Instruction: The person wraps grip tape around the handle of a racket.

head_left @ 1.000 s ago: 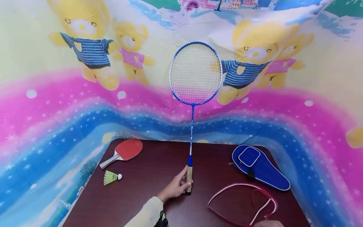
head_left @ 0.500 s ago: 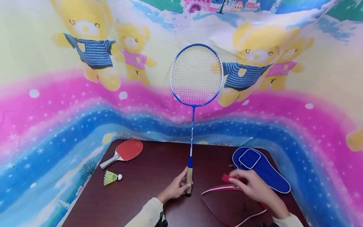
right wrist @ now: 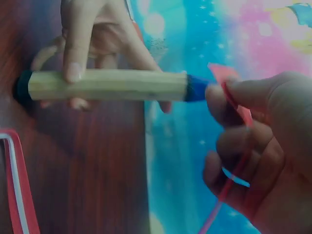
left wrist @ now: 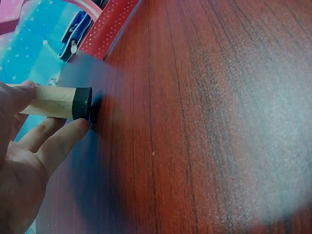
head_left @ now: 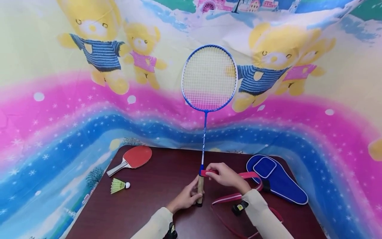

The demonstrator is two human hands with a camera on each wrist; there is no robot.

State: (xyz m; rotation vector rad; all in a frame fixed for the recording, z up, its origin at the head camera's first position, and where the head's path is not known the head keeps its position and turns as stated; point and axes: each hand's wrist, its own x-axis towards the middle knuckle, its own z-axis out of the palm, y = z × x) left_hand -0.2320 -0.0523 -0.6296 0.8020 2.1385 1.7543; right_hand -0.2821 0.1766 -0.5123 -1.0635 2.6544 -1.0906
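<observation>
My left hand point(head_left: 186, 196) holds the badminton racket point(head_left: 200, 191) upright by its bare wooden handle, thumb in front and fingers behind. In the left wrist view the black butt cap point(left wrist: 82, 103) sits close over the table. My right hand point(head_left: 222, 175) pinches the end of a red grip tape point(head_left: 206, 173) between thumb and forefinger. That end lies at the blue cone just above the wood in the head view. In the right wrist view the tape point(right wrist: 224, 73) overlaps the blue cone point(right wrist: 197, 88), and its length trails down past the curled fingers.
The rest of the tape loops over the table point(head_left: 149, 212) at the right, its perforations showing in the left wrist view. A blue zipped paddle case point(head_left: 280, 182) lies at the back right. At the left are a red table tennis paddle point(head_left: 137, 156) and a yellow shuttlecock point(head_left: 119, 186).
My right hand has come up from the bottom right edge and moved left to the top of the handle, bringing the tape end along. The left hand keeps its hold on the racket.
</observation>
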